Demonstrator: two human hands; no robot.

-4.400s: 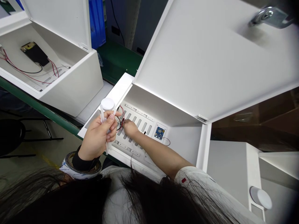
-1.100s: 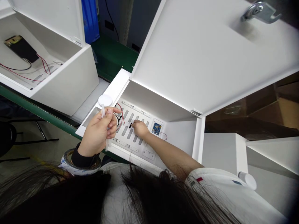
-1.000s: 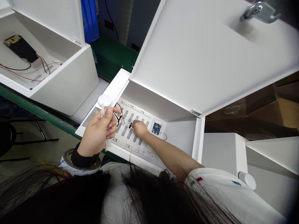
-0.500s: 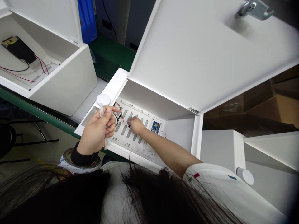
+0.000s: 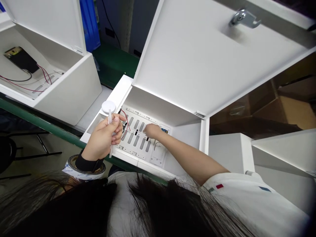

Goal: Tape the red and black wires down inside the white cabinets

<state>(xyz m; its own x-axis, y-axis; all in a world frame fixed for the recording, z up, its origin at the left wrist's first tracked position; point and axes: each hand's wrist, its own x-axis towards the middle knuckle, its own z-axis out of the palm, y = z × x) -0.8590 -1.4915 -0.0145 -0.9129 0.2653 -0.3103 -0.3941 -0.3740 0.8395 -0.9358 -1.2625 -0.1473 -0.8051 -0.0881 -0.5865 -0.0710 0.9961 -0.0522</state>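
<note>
White metal enclosure [image 5: 203, 138] with slotted plate [image 5: 138, 148] and red wires [image 5: 126, 120] inside

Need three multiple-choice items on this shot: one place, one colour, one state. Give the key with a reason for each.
1. Where is the right hand?
A. Above the slotted white plate inside the open white enclosure
B. On the door latch
C. Inside the far-left enclosure

2. What colour is the small circuit board at the end of the plate?
A. Green
B. Red
C. Blue

3. What state is the left hand in?
A. Open and empty
B. Closed around a thin white stick topped with a round white disc
C. Flat on the plate

Key:
1. A: the hand is over the plate's slots.
2. C: the visible part of the board is blue.
3. B: the fingers wrap the stick below its disc.
</note>
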